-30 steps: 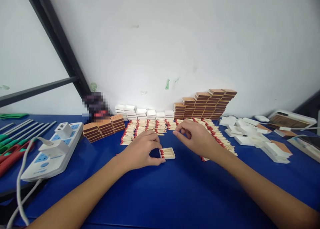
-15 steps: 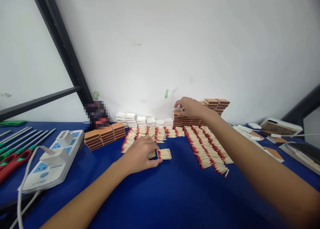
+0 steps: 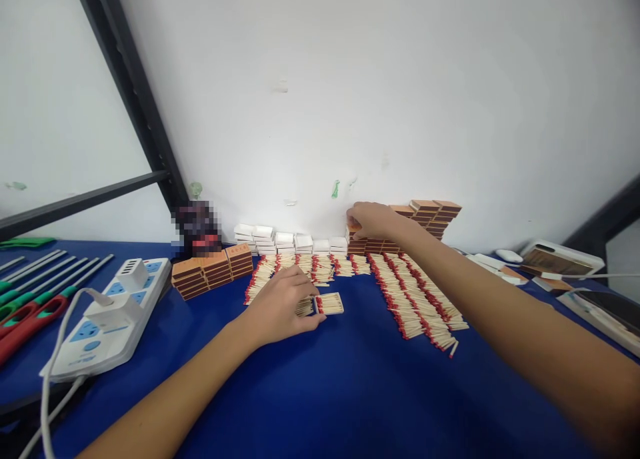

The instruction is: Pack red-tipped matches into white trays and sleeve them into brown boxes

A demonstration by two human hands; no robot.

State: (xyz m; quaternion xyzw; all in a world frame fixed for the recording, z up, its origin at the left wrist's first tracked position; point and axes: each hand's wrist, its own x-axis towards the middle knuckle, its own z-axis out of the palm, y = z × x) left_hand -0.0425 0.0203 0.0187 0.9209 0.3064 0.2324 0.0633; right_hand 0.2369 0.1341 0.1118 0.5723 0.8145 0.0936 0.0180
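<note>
My left hand [image 3: 290, 305] is closed around the left end of a small white tray [image 3: 330, 303] filled with red-tipped matches, on the blue table. Further back, my right hand [image 3: 367, 220] has its fingers on the top box at the left end of the stacked brown matchboxes [image 3: 430, 213]. Loose matches lie in rows, a large group [image 3: 410, 292] in front of those boxes and another [image 3: 260, 275] behind my left hand. White trays [image 3: 295, 241] stand in short stacks along the wall.
More brown matchboxes [image 3: 215, 269] are stacked left of the matches. A white power strip [image 3: 115, 325] with cables and red-green scissors [image 3: 35, 312] lie at the left. At the right are a white case [image 3: 560, 257] and a phone [image 3: 613, 309].
My right hand has come down onto the top matchbox of the left stack, its fingers closing on it. My left hand keeps its hold on the tray. The view has shifted slightly.
</note>
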